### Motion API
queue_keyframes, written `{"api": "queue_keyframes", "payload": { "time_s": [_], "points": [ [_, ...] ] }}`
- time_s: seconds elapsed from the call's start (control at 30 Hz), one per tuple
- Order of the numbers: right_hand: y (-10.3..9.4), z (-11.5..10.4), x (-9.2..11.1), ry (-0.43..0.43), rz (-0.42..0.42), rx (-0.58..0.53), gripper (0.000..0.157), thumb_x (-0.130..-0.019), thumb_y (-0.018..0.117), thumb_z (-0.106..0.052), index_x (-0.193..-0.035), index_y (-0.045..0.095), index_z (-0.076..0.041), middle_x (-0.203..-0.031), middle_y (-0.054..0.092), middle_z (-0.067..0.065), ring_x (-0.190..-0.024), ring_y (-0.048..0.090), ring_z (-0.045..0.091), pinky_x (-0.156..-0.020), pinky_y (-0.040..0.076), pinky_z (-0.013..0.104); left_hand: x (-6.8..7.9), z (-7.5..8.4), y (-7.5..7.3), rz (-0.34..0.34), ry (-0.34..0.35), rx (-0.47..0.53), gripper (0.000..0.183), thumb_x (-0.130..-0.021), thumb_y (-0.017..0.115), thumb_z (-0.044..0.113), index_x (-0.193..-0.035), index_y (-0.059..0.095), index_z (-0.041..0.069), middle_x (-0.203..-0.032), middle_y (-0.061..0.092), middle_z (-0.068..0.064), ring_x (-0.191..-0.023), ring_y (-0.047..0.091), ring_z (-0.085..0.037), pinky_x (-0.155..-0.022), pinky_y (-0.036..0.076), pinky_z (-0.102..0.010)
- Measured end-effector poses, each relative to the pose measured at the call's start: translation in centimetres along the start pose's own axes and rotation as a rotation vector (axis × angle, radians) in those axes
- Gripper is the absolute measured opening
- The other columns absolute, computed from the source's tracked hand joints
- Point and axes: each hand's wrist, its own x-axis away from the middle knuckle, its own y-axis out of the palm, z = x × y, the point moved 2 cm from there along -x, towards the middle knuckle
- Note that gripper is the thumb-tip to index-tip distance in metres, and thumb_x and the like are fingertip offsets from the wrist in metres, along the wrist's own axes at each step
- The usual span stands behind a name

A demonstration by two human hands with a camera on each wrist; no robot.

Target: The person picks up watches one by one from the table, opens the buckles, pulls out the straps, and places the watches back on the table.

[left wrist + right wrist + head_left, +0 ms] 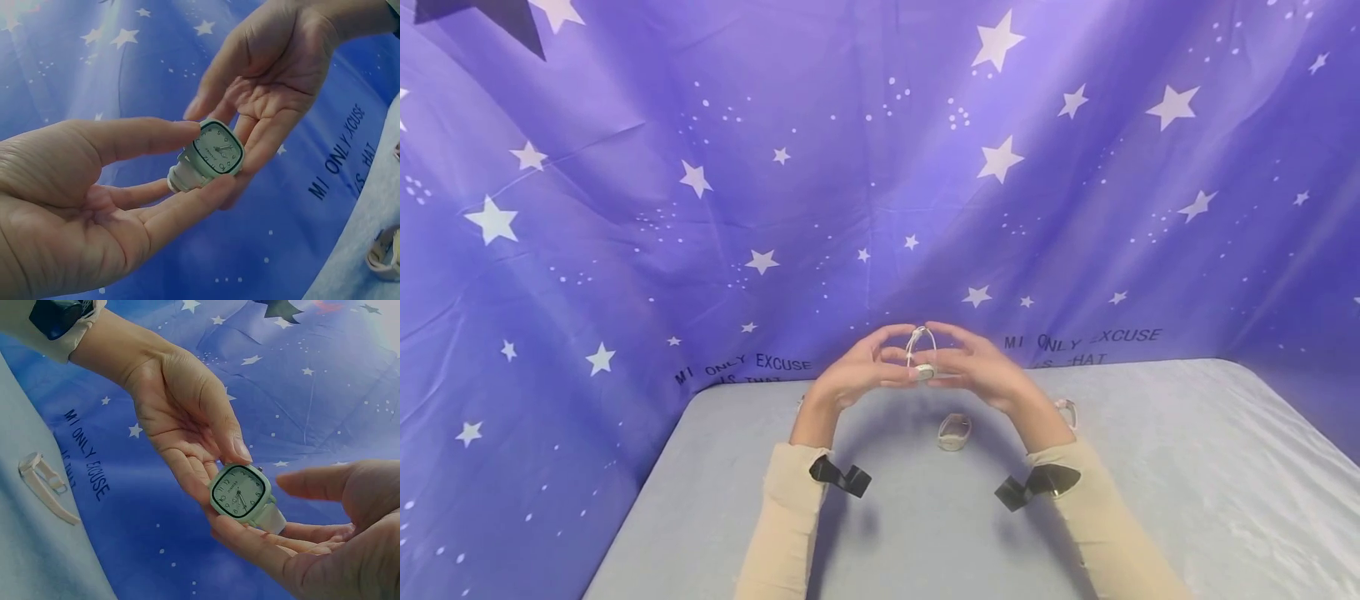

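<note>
Starry cloth [865, 187] behind, green watch [237, 494] — dial [219, 147] legible only in wrist views — raised between left hand [853, 377], grip pinching it, and right hand [992, 373], grip relaxed, fingers touching it, thumb clear, second watch [953, 442] on tabletop [917, 550].

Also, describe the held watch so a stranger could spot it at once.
Start at the starry curtain behind the grey cloth. Before the curtain, the left hand and right hand meet at a squarish, green-rimmed watch. It is held up, while the other watches lie on that cloth.
</note>
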Motion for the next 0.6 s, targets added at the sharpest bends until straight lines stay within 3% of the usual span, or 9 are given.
{"api": "queue_keyframes", "payload": {
  "time_s": [0.17,0.37,0.6],
  "points": [
    [0.0,-0.4,0.3,-0.030,0.044,0.015,0.072,-0.099,0.062,-0.006,-0.161,0.027,-0.018,-0.142,0.059,0.024,-0.123,0.065,0.029,-0.104,0.054,0.046,0.1,0.2,0.5,0.043,0.076,-0.028,0.078,-0.085,0.070,-0.011,-0.152,0.041,0.015,-0.121,0.068,-0.019,-0.094,0.074,-0.021,-0.097,0.059,-0.041],
    [0.2,-1.0,0.8,-0.081,0.093,0.024,0.071,-0.097,0.061,0.000,-0.160,0.032,-0.018,-0.142,0.059,0.025,-0.127,0.064,0.028,-0.103,0.055,0.043,0.2,0.6,1.1,0.080,0.152,-0.016,0.080,-0.082,0.072,-0.015,-0.150,0.046,0.018,-0.129,0.065,-0.026,-0.099,0.075,-0.023,-0.098,0.059,-0.042],
    [0.4,-1.4,1.1,-0.106,0.113,0.048,0.064,-0.099,0.059,0.000,-0.157,0.031,-0.002,-0.139,0.060,0.027,-0.110,0.071,0.013,-0.104,0.055,0.040,0.4,1.0,1.7,0.120,0.188,0.003,0.073,-0.086,0.071,-0.012,-0.149,0.050,0.018,-0.124,0.067,-0.027,-0.104,0.071,-0.018,-0.095,0.060,-0.040]
  ]
}}
